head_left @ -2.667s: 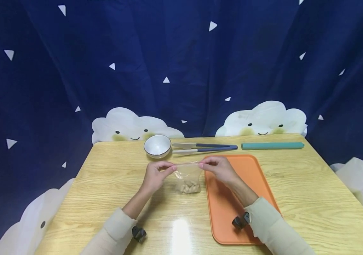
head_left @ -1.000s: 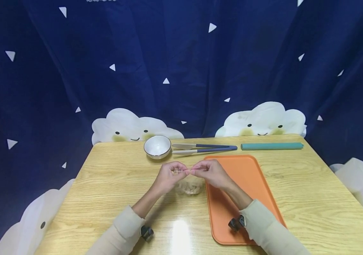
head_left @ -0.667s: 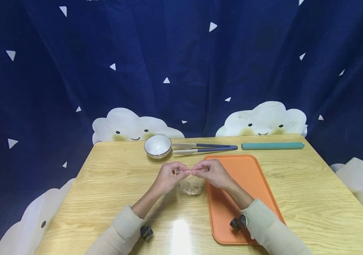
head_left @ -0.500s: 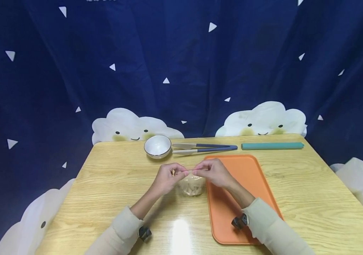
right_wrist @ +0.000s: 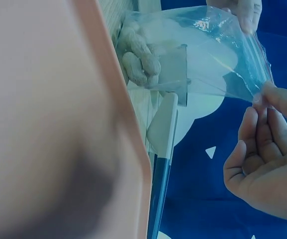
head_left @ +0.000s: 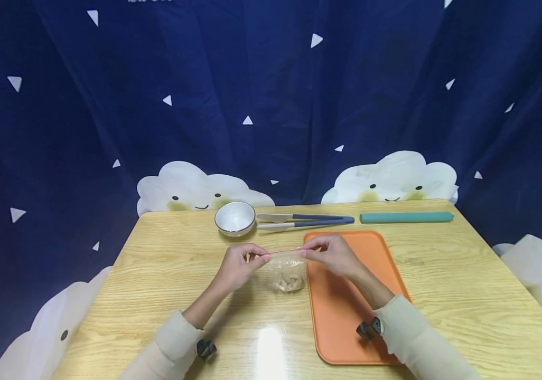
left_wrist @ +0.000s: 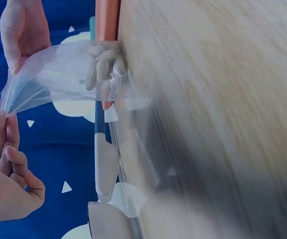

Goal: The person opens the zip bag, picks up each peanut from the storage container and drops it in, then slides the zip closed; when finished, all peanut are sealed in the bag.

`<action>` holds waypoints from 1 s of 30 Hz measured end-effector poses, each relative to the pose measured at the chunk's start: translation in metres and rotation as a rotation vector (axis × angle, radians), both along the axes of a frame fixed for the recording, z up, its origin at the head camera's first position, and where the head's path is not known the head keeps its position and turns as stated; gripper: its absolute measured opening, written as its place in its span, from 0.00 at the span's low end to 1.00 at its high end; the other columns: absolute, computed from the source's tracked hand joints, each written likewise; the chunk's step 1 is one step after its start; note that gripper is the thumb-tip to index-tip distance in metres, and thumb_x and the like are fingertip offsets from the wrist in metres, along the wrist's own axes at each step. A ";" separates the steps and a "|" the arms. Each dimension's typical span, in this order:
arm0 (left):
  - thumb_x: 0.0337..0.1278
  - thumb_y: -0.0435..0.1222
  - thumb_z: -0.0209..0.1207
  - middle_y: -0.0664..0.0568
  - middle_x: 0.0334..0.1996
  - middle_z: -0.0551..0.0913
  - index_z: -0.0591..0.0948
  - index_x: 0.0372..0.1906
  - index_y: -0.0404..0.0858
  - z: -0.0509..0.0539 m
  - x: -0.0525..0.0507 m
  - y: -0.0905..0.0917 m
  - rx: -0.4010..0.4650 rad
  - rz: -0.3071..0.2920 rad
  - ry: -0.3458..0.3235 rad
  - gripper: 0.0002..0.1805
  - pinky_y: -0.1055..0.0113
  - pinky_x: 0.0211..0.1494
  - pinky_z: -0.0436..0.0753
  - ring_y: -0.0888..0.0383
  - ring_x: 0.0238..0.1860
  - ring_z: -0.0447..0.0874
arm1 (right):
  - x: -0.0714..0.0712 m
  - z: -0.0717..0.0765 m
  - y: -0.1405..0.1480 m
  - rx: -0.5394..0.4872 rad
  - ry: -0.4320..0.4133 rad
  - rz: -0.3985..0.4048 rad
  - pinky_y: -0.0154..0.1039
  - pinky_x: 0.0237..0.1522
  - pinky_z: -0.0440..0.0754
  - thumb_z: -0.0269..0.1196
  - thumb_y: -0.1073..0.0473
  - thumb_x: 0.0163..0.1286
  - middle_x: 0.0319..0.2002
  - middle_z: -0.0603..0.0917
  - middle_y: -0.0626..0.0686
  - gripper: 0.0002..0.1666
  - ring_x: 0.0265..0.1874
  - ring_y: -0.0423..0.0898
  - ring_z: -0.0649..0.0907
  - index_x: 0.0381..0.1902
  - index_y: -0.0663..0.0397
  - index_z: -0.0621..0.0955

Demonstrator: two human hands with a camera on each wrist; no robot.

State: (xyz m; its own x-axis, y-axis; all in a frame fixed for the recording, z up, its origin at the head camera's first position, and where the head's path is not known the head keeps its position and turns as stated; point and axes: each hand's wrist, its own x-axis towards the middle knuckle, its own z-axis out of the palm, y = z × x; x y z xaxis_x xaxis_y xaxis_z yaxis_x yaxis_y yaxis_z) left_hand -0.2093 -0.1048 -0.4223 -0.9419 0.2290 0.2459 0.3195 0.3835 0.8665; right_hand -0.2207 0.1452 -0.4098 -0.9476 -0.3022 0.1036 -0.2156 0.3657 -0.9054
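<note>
A clear zip bag (head_left: 286, 266) hangs upright over the wooden table, with peanuts in their shells (left_wrist: 106, 64) gathered at its bottom. My left hand (head_left: 239, 265) pinches the left end of the zip edge between thumb and forefinger. At the other end, my right hand (head_left: 335, 257) pinches the same edge in the same way. The zip strip (head_left: 284, 251) is stretched straight between the hands. In the right wrist view the peanuts (right_wrist: 139, 57) show through the plastic, and the remaining fingers of the right hand (right_wrist: 270, 144) curl loosely below the pinch.
An orange tray (head_left: 361, 338) lies under my right forearm. Behind the bag stand a white bowl (head_left: 235, 217) and tongs (head_left: 306, 224) with blue handles. A teal rod-like roll (head_left: 406, 217) lies at the back right of the wooden table (head_left: 171, 274).
The hands, spread at first, came together at the middle of the bag's edge. They have since moved apart to its two ends, still pinching it.
</note>
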 end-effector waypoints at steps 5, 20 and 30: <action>0.50 0.36 0.67 0.52 0.21 0.80 0.87 0.29 0.40 0.001 0.002 -0.005 0.017 0.019 -0.011 0.03 0.76 0.24 0.67 0.61 0.22 0.69 | 0.000 0.002 0.004 0.030 -0.006 -0.029 0.29 0.19 0.69 0.70 0.55 0.57 0.35 0.86 0.53 0.12 0.20 0.36 0.72 0.34 0.58 0.87; 0.53 0.39 0.66 0.55 0.24 0.83 0.86 0.29 0.44 0.026 0.028 -0.015 -0.029 0.001 -0.011 0.04 0.75 0.25 0.68 0.64 0.23 0.68 | 0.020 0.024 0.009 0.067 0.017 0.085 0.31 0.30 0.79 0.66 0.56 0.62 0.33 0.86 0.52 0.08 0.27 0.39 0.79 0.33 0.55 0.86; 0.55 0.32 0.61 0.46 0.27 0.84 0.84 0.30 0.34 0.033 0.033 -0.030 -0.139 -0.200 -0.205 0.05 0.73 0.31 0.77 0.63 0.28 0.76 | 0.020 0.031 0.007 0.198 -0.147 0.307 0.33 0.36 0.79 0.64 0.60 0.61 0.30 0.86 0.56 0.09 0.30 0.38 0.79 0.32 0.63 0.85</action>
